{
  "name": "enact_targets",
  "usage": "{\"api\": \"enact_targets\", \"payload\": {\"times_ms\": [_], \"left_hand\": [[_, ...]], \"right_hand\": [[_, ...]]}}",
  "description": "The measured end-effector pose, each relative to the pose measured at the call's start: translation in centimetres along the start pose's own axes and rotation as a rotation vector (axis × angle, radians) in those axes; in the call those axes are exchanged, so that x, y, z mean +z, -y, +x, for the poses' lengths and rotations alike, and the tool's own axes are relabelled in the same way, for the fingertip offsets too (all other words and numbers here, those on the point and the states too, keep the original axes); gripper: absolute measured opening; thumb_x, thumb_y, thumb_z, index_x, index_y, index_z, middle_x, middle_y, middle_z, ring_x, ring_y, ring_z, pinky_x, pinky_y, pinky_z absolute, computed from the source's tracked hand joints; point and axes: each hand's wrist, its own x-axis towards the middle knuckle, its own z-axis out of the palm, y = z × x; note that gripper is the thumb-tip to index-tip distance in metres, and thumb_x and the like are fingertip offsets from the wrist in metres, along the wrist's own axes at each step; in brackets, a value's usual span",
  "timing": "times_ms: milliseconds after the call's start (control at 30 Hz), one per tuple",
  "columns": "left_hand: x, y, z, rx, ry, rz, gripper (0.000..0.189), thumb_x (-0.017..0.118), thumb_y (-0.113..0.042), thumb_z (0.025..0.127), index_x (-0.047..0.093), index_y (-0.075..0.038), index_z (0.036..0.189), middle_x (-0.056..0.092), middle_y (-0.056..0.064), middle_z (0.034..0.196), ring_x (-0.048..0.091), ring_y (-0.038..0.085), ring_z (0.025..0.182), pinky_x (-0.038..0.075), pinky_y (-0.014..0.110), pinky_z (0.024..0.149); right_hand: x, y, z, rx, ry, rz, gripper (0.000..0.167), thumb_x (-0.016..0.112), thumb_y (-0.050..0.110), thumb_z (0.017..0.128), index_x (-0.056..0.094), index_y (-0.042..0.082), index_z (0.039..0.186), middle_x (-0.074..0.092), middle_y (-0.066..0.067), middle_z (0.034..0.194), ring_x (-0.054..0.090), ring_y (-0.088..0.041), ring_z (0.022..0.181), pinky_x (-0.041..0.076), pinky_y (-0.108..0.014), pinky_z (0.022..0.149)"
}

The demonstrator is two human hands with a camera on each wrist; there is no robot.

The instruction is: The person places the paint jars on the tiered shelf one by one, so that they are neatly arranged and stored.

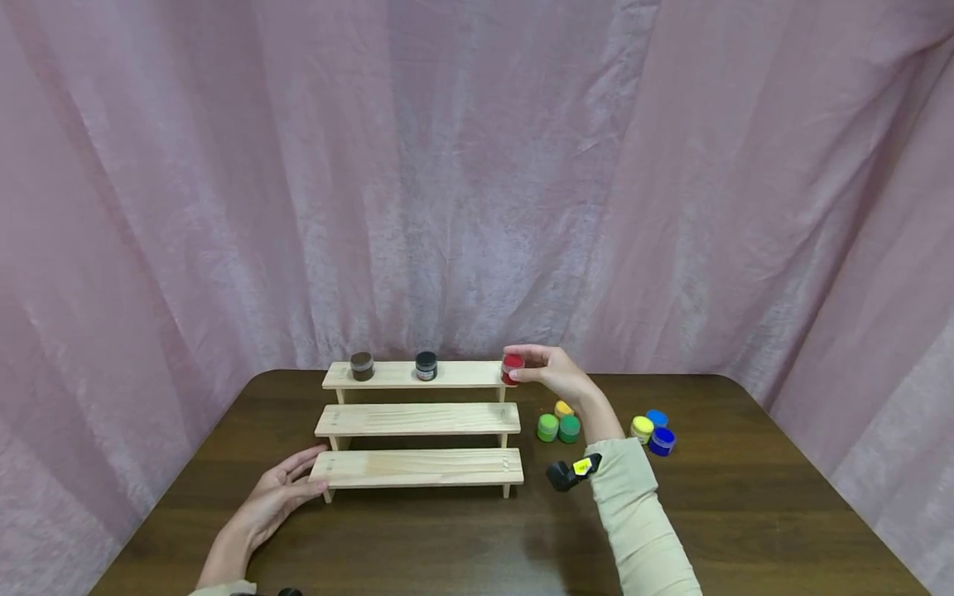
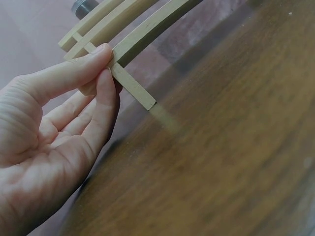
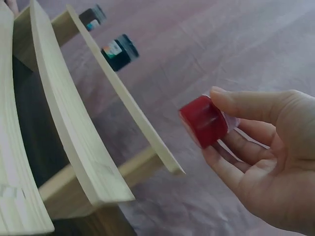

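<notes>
A three-tier wooden display rack (image 1: 417, 420) stands on the table. My right hand (image 1: 555, 372) pinches a small red paint jar (image 3: 204, 120) between thumb and fingers. In the right wrist view the jar is tilted and apart from the top tier's right end. At the rack's lower left corner, my left hand (image 2: 74, 113) grips the end of the bottom tier between thumb and fingers. A brown jar (image 1: 362, 366) sits on the top tier's left part, and a black jar (image 1: 426, 365) stands near its middle.
Right of the rack, light green (image 1: 547, 427), dark green (image 1: 570, 429) and orange (image 1: 563, 410) jars cluster beside my right forearm. Further right are yellow (image 1: 642, 428), light blue (image 1: 657, 418) and dark blue (image 1: 662, 441) jars. A pink curtain (image 1: 477, 182) hangs behind the table.
</notes>
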Motion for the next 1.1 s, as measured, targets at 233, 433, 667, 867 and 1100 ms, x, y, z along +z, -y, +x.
{"api": "enact_targets", "payload": {"times_ms": [233,433,667,867,1100], "left_hand": [[0.2,-0.4,0.4,-0.037,-0.009,-0.008,0.073,0.065,-0.005,0.091,0.025,0.000,0.152,0.042,-0.013,0.132,0.061,0.001,0.107,0.053,0.018,0.092],[0.5,-0.5,0.3,-0.042,-0.007,-0.006,0.072,0.064,-0.004,0.091,0.026,0.000,0.152,0.037,-0.003,0.140,0.060,0.001,0.107,0.053,0.018,0.092],[0.2,-0.4,0.1,-0.030,-0.021,0.003,0.071,0.064,-0.004,0.091,0.027,-0.001,0.152,0.038,-0.004,0.139,0.061,0.001,0.107,0.053,0.018,0.093],[0.0,-0.5,0.2,-0.029,-0.015,-0.002,0.070,0.064,-0.004,0.091,0.029,-0.002,0.152,0.041,-0.008,0.136,0.061,0.001,0.107,0.053,0.018,0.092],[0.1,-0.4,0.1,-0.034,-0.026,0.005,0.071,0.065,-0.005,0.091,0.029,-0.001,0.151,0.042,-0.013,0.132,0.061,0.001,0.106,0.053,0.018,0.092]], "right_hand": [[1.2,0.5,1.4,0.002,-0.020,0.000,0.046,0.067,0.014,0.091,0.058,0.015,0.136,0.061,-0.013,0.130,0.056,-0.027,0.120,0.039,-0.048,0.111],[2.3,0.6,2.6,0.016,-0.015,0.035,0.046,0.066,0.010,0.091,0.058,0.013,0.136,0.062,-0.015,0.129,0.059,-0.024,0.116,0.044,-0.043,0.107],[3.8,0.7,4.1,0.021,-0.031,0.059,0.050,0.068,0.008,0.089,0.056,0.009,0.137,0.063,-0.016,0.127,0.061,-0.020,0.110,0.047,-0.031,0.099],[4.3,0.1,4.7,0.040,-0.036,0.069,0.049,0.068,0.006,0.089,0.057,0.007,0.136,0.063,-0.018,0.128,0.060,-0.018,0.109,0.048,-0.029,0.098],[4.3,-0.5,4.5,0.019,-0.020,0.073,0.049,0.067,0.006,0.089,0.056,0.008,0.137,0.064,-0.014,0.122,0.060,-0.013,0.101,0.049,-0.025,0.092]]}}
